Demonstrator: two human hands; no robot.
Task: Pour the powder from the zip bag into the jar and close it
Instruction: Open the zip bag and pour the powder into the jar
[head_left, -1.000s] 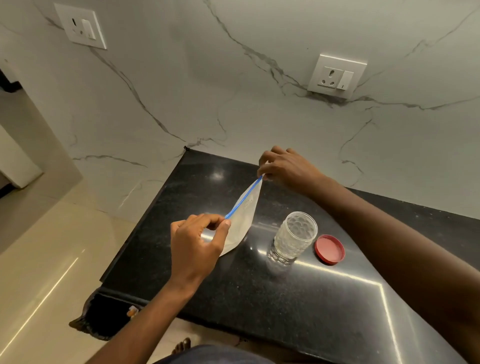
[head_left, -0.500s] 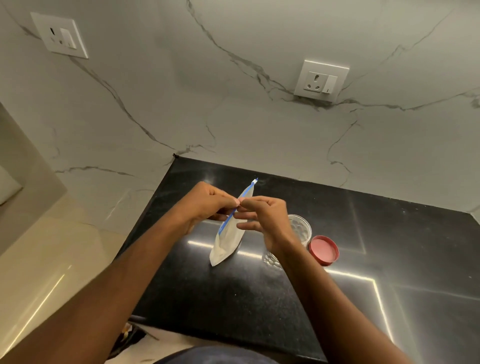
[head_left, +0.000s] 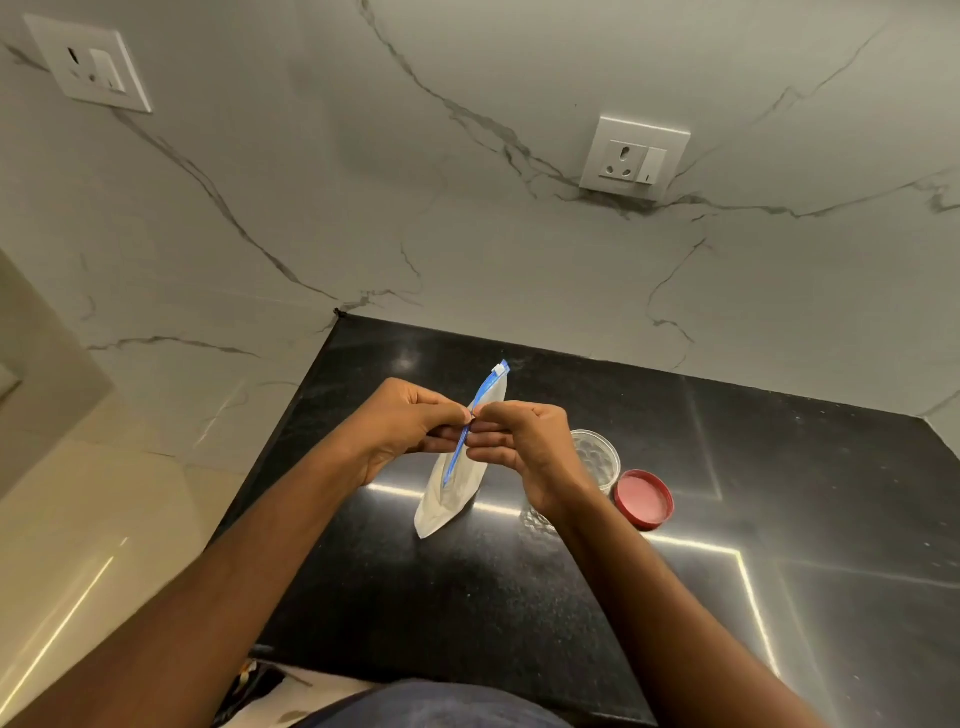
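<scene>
The zip bag (head_left: 453, 486) stands on its lower edge on the black counter (head_left: 519, 597), near the middle of it. Its long axis runs from the near left to the far right: the lower corner points toward the person and the upper corner, with the small white slider (head_left: 498, 369) on the blue zip strip (head_left: 480, 402), points away toward the wall. The bag leans a little to the right at the top. White powder fills its lower part.

The left hand (head_left: 402, 428) and the right hand (head_left: 524, 447) meet at the middle of the zip strip. Each hand pinches one side of the bag's mouth between thumb and fingers, the fingertips of both hands almost touching each other. Whether the mouth is already parted between them, I cannot tell.

Just behind the right hand stands the clear jar (head_left: 597, 460), open at the top and partly hidden by the wrist. The red lid (head_left: 644, 500) lies flat on the counter just beside the jar, on its right.

The counter is glossy and shows thin bright lines of reflected light. Behind it rises a wall (head_left: 467, 208) of pale marble with grey veins, carrying two white sockets, one above the jar (head_left: 634, 157) and one far to the upper left (head_left: 91, 65). To the left, a beige tiled floor (head_left: 78, 519) is seen below the counter edge.
</scene>
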